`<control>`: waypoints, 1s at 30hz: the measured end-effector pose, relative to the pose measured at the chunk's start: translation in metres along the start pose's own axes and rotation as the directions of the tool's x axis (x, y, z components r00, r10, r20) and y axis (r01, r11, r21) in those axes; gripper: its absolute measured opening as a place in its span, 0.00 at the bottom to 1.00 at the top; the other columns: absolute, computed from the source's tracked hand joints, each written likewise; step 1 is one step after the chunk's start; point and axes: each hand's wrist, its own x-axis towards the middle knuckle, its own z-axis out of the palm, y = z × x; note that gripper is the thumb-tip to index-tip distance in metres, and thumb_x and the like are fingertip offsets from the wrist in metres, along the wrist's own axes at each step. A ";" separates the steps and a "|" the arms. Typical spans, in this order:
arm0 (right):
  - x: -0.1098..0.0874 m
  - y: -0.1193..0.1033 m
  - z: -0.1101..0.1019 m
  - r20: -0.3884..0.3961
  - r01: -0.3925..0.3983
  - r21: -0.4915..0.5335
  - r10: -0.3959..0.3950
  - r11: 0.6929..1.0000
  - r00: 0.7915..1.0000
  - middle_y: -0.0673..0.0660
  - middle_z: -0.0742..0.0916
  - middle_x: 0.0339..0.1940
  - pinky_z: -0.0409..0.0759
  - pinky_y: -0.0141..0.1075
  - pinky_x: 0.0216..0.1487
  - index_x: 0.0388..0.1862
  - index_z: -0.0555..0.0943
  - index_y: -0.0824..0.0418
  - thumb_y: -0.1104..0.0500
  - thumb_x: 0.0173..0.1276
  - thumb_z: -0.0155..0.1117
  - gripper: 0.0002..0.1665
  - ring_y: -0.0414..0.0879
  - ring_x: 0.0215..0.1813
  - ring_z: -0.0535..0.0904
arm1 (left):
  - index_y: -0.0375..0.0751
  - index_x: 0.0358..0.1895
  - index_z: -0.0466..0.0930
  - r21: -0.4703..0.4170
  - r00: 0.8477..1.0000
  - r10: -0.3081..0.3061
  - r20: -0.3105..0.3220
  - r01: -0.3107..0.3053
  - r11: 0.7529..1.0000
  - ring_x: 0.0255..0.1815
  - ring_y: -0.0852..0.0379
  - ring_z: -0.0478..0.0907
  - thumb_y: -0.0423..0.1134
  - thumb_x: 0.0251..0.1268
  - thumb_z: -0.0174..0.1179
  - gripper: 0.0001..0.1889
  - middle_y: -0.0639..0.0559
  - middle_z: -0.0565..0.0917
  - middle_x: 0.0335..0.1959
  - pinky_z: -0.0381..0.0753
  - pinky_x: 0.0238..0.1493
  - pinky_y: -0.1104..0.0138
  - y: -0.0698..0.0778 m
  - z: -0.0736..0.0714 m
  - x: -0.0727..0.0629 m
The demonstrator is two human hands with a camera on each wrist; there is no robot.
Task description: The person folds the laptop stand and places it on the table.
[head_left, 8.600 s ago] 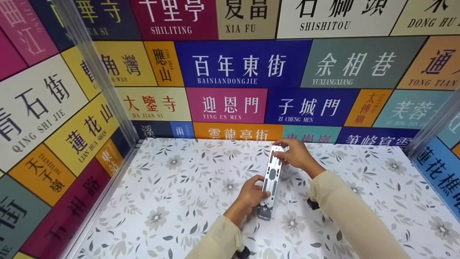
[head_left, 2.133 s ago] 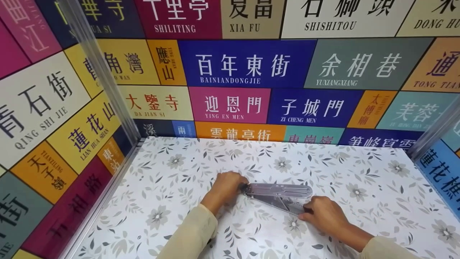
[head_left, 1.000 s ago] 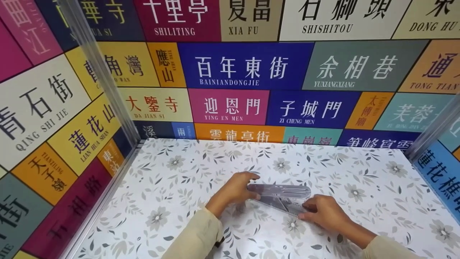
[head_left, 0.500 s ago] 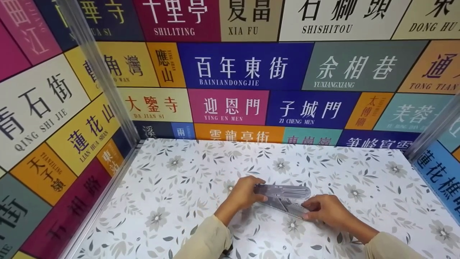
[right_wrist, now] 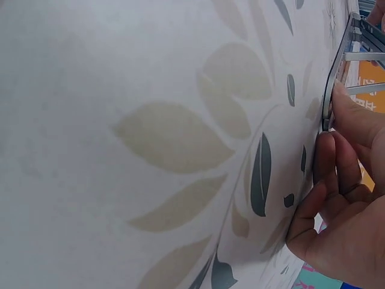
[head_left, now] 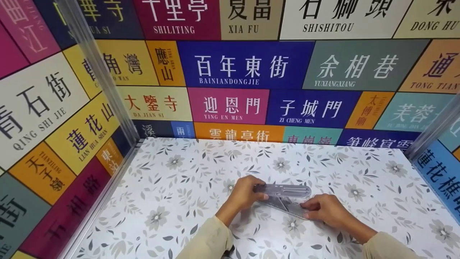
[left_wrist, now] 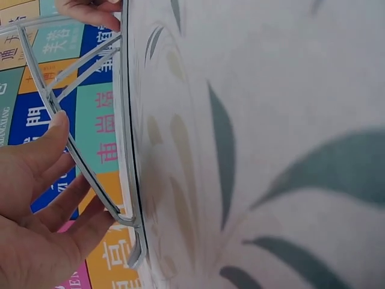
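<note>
Head view: the left hand (head_left: 245, 193) grips the metal stand (head_left: 284, 190) across its upper plate (head_left: 293, 191). The right hand (head_left: 327, 209) pinches its base (head_left: 295, 209).

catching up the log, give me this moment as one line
left fingers: hold upper plate | right fingers: pinch end of base | stand: angled open on table

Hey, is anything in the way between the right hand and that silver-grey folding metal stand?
Nothing visible stands between them: the bare right hand directly pinches the lower end of the silver-grey folding metal stand, while the bare left hand grips its upper plate's opposite end.
</note>
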 end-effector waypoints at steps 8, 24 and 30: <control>0.000 -0.002 0.002 -0.005 -0.021 0.003 0.021 1.000 1.000 0.53 0.93 0.40 0.82 0.27 0.40 0.47 0.91 0.60 0.51 0.52 0.82 0.23 0.36 0.38 0.87 | 0.43 0.50 0.90 -0.007 1.000 0.016 0.026 -0.016 1.000 0.50 0.55 0.84 0.43 0.54 0.77 0.19 0.51 0.89 0.47 0.81 0.56 0.65 -0.004 0.000 0.002; -0.005 -0.011 0.010 -0.034 -0.032 -0.055 0.030 0.998 0.999 0.48 0.92 0.33 0.81 0.28 0.35 0.41 0.92 0.56 0.51 0.52 0.82 0.18 0.31 0.34 0.84 | 0.42 0.55 0.88 0.065 0.978 0.116 0.171 -0.129 0.990 0.53 0.56 0.84 0.33 0.54 0.76 0.22 0.50 0.88 0.49 0.79 0.60 0.69 -0.010 -0.011 0.010; -0.010 -0.016 0.014 -0.042 -0.054 -0.028 0.053 0.998 0.998 0.49 0.92 0.32 0.81 0.28 0.34 0.42 0.91 0.57 0.52 0.53 0.82 0.18 0.33 0.33 0.85 | 0.40 0.58 0.86 0.110 0.951 0.182 0.248 -0.215 0.971 0.52 0.54 0.83 0.31 0.55 0.74 0.24 0.48 0.87 0.49 0.79 0.58 0.70 -0.010 -0.016 0.014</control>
